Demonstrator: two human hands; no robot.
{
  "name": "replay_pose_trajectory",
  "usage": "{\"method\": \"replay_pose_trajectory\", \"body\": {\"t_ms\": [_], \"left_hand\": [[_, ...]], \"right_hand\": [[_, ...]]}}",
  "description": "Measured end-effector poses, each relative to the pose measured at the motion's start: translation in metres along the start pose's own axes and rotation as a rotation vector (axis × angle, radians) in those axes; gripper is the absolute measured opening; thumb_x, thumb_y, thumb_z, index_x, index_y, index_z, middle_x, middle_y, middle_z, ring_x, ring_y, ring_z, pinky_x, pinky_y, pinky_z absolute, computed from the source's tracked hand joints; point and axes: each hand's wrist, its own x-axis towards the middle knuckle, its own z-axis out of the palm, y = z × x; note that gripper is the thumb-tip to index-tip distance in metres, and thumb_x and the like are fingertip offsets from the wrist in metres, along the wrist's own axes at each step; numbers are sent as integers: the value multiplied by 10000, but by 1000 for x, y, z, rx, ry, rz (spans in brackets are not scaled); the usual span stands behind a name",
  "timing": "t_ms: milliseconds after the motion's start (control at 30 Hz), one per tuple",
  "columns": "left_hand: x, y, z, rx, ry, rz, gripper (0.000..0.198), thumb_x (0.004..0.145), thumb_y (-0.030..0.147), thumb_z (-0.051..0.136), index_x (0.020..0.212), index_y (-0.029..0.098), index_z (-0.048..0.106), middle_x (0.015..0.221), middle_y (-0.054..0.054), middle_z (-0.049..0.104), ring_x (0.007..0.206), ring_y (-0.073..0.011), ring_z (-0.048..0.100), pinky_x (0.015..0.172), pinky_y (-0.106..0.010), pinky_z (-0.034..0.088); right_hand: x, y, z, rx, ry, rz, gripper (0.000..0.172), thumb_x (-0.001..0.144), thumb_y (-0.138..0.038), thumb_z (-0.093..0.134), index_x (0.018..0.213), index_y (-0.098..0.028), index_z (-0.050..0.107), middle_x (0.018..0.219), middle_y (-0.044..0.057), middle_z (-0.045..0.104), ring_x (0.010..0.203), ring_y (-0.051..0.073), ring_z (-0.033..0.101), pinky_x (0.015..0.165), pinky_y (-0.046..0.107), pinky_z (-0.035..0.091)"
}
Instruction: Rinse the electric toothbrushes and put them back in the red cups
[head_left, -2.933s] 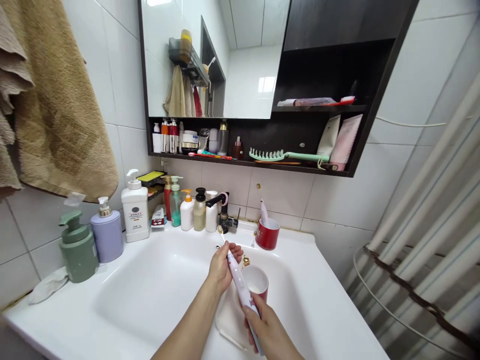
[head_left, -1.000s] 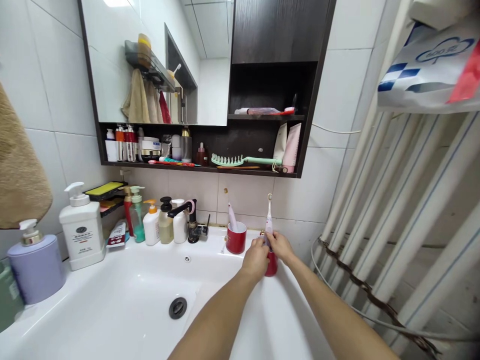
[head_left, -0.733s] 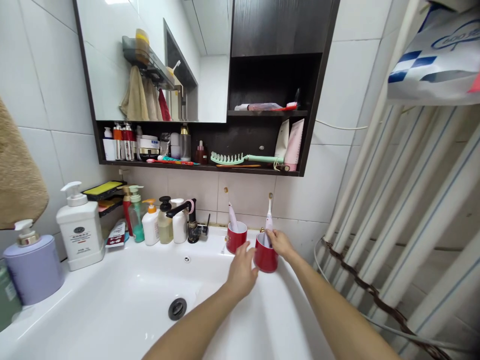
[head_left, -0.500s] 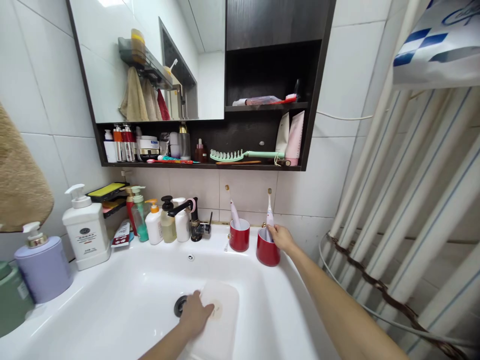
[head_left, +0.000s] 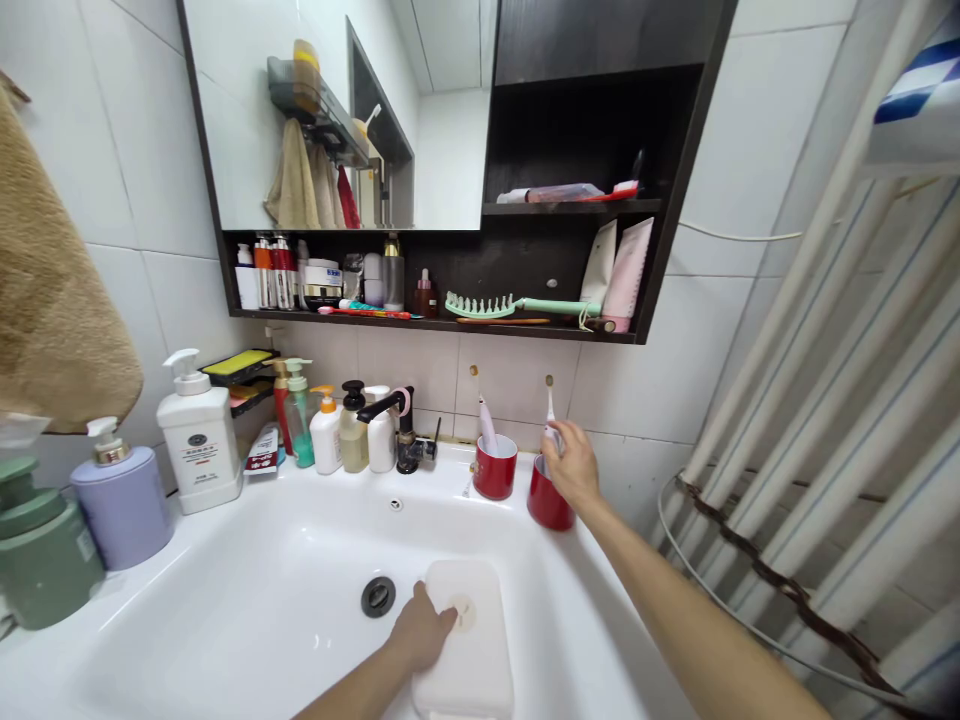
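My left hand is at the left edge of a whitish translucent plastic box lying in the sink. Its thumb rests on the top face near a round mark, and the fingers curl along the side, partly hidden. At the sink's back right corner, my right hand closes round the handle of a white electric toothbrush. This brush stands upright, its lower end inside a red cup. Beside it, a second red cup holds a pale pink electric toothbrush.
The white sink has a dark drain and a black faucet. Several pump bottles line its left and back rim, including a purple one. Above hangs a dark mirror cabinet with toiletries. White pipes run on the right.
The view has shifted, so the scene sits further right. My left hand and the plastic box have moved slightly right, uncovering the drain. My right hand's fingers are higher and closer round the toothbrush.
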Motion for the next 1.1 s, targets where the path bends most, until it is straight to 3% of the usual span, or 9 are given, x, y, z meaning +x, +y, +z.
{"method": "replay_pose_trajectory", "body": {"t_ms": [67,167,367,467,600,733,967,1100], "left_hand": [[1,6,-4,28,40,5,588,625,337,417,1127,75,256,1132,-148,381,1011,-202,376,802,-266,283],[-2,19,-16,-22,81,22,584,619,300,423,1136,86,256,1181,-131,312,1055,-200,315,833,-261,249],[-25,38,-41,-304,79,189,458,631,303,404,1054,136,347,1098,-76,397,945,-152,405,769,-213,305],[-37,34,-31,-299,55,269,411,614,279,424,1007,163,391,1035,-54,439,920,-146,414,772,-217,303],[-41,22,-9,-140,-105,325,398,578,238,449,970,175,433,992,-51,460,898,-164,422,783,-253,299],[-40,21,-7,-68,-163,384,396,568,234,449,960,178,450,963,-52,473,859,-170,439,770,-270,309],[-37,26,-8,-1,-180,430,356,586,254,433,932,181,471,961,-52,481,875,-181,430,778,-281,303],[-38,27,-10,17,-177,432,347,594,240,418,934,196,470,967,-51,480,868,-185,435,764,-291,313]], "right_hand": [[-5,-21,13,-19,-42,-110,264,734,-244,387,982,-171,442,1092,52,414,1020,134,347,870,248,278],[-12,-43,38,-67,-124,-182,239,725,-274,421,934,-172,475,1016,41,472,924,141,431,791,301,352],[-14,-40,66,-174,-209,-184,222,749,-262,394,927,-154,471,969,43,492,828,139,485,705,342,400],[-9,-33,62,-198,-246,-234,229,747,-261,398,934,-148,466,967,43,493,830,142,486,704,347,400],[-4,-34,51,-224,-291,-293,206,744,-256,405,900,-149,485,961,38,499,835,140,483,713,347,394],[-13,-49,52,-253,-240,-276,229,743,-222,402,948,-133,453,1098,73,402,991,179,378,811,372,322],[-43,-69,105,-321,-454,-200,243,745,-261,404,947,-136,456,934,44,506,776,131,506,659,324,422],[-47,-76,127,-342,-507,-205,252,741,-259,411,949,-124,458,959,57,495,813,142,495,688,337,410]]}}
